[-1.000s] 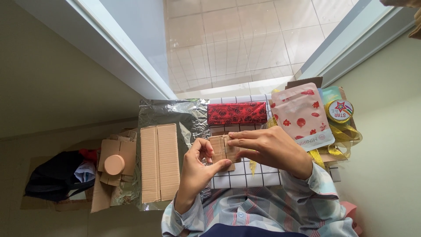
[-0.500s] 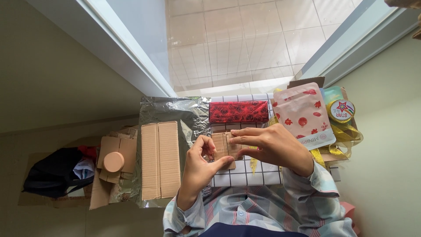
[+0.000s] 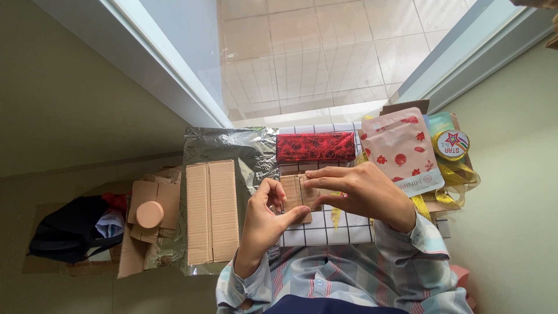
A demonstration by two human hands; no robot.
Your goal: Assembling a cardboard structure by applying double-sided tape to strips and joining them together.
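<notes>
Pinching small cardboard piece (image 3: 297, 197): left hand (image 3: 264, 224) grips lower edge, right hand (image 3: 360, 195) grips top, above grid-patterned sheet (image 3: 325, 229).

Daylight on the pale tiled floor (image 3: 314, 52) at twelve o'clock, grey door frame (image 3: 168, 64) at ten, cream walls (image 3: 75, 99) flanking.

Everything in front of me rests on the floor (image 3: 75, 134), by the threshold of the open sliding door. A crinkled silver foil sheet (image 3: 232, 145) is spread there, with a long flat cardboard box (image 3: 212, 212) lying on it. Toward the floor's left edge sits flattened cardboard (image 3: 152, 195) bearing a small round tan lid (image 3: 149, 214), and beyond it a black bag (image 3: 64, 229). A white grid-patterned sheet (image 3: 325, 232) lies just right of the foil.
</notes>
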